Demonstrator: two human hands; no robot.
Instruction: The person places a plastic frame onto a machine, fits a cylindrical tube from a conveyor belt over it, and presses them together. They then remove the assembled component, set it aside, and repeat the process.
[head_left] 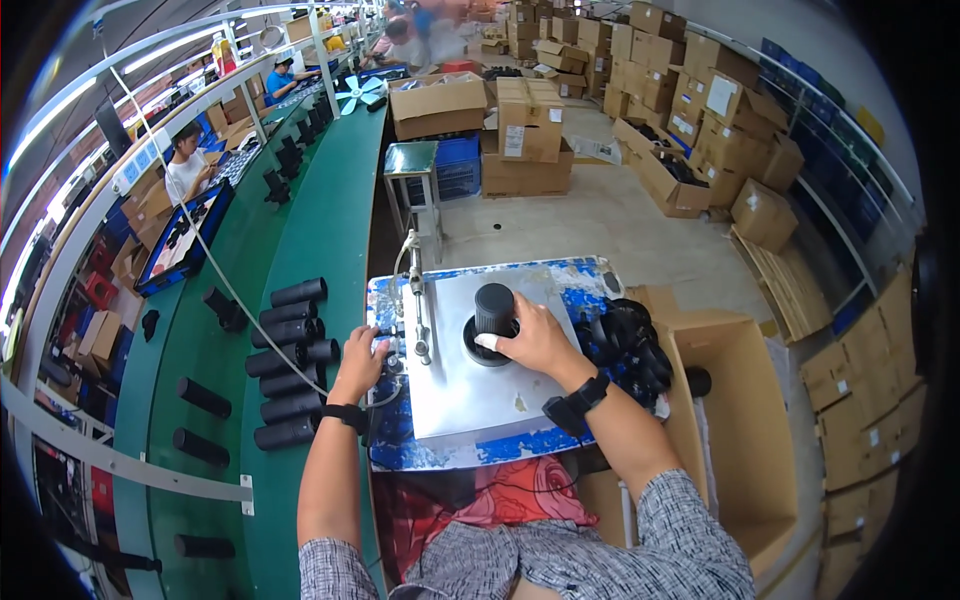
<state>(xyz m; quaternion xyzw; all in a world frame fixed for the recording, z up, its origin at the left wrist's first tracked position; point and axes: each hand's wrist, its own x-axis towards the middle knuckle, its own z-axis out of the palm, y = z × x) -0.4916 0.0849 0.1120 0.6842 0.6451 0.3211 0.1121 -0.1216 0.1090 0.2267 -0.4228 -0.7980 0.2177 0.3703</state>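
On a silvery metal plate [450, 400] in front of me, a black ribbed cylinder [494, 305] stands upright in a round black ring-shaped base [470, 345]. My right hand [540, 343] is closed round the cylinder's right side and lower part, its thumb, with a white cover at the tip, across the front near the base. Left of the plate, my left hand [358, 362] has its fingers curled at a small fitting [388, 333] by the plate's edge; what they grip is hidden. Between my hands rises a metal pneumatic fixture [419, 310] with a hose.
Several black cylinders [290, 382] lie on the green conveyor [330, 220] at my left. A pile of black round parts [630, 345] sits right of the plate, beside an open carton [745, 430]. Beyond stand a metal stool [411, 160] and stacked cartons; two workers sit across the conveyor.
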